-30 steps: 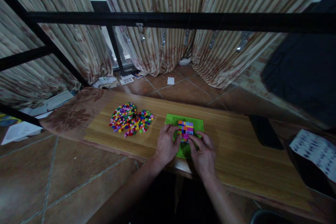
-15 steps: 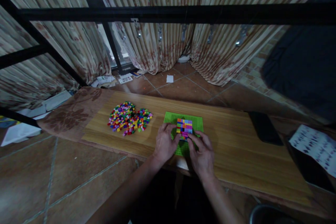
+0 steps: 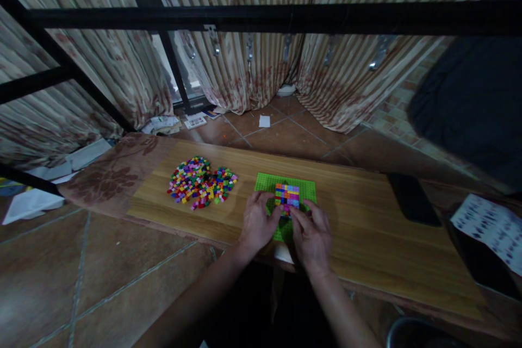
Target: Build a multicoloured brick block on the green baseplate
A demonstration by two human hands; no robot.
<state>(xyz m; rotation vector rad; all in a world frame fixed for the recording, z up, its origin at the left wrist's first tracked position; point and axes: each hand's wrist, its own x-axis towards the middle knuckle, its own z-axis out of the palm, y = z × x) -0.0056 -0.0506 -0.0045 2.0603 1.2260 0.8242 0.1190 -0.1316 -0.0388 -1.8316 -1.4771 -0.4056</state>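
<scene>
A multicoloured block of small toy bricks (image 3: 287, 194) stands on the green studded baseplate (image 3: 308, 180). My left hand (image 3: 258, 221) is curled about the block's left side, thumb at its front left corner and fingers along its left edge. From the right, my right hand (image 3: 313, 235) reaches in with its thumb and index finger close together at the block's front edge. A pink brick shows by those fingertips; whether they grip it or press on it is too small to tell. The fingers cover parts of the block's lower edge.
A heap of loose coloured bricks (image 3: 191, 180) lies to the left on the wooden board (image 3: 359, 217). On the right are a dark phone-like slab (image 3: 412, 198) and a printed sheet (image 3: 489, 228). A black metal rail (image 3: 261, 19) crosses in front of the curtains.
My right fingertips have shifted slightly left and up along the block's front edge, with thumb and index finger closer together. My left hand has stayed at the block's left side.
</scene>
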